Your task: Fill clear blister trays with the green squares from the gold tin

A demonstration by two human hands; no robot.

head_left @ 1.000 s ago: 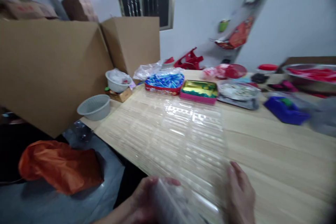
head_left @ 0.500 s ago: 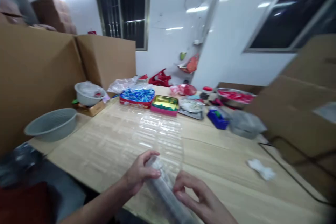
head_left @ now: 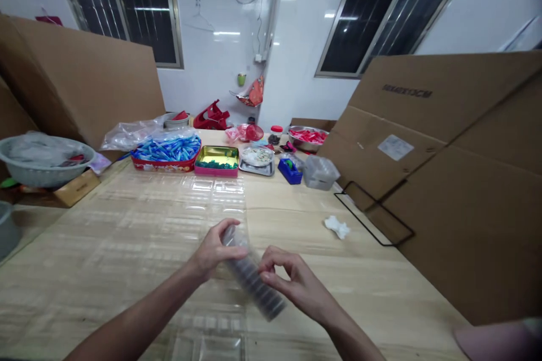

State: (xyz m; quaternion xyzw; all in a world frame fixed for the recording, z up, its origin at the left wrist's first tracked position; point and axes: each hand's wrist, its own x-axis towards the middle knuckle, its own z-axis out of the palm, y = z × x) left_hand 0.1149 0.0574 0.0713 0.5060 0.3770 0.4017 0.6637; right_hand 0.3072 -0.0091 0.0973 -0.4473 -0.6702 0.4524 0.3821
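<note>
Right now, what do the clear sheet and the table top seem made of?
The clear sheet looks like glossy plastic, with moulded pockets, wood showing through. The table top seems pale wood or laminate; grain shows, but which is unclear.

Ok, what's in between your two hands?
In the head view, a clear plastic tube of dark round pieces sits between them, its upper end gripped in your left hand, with your right hand close beside its middle.
</note>
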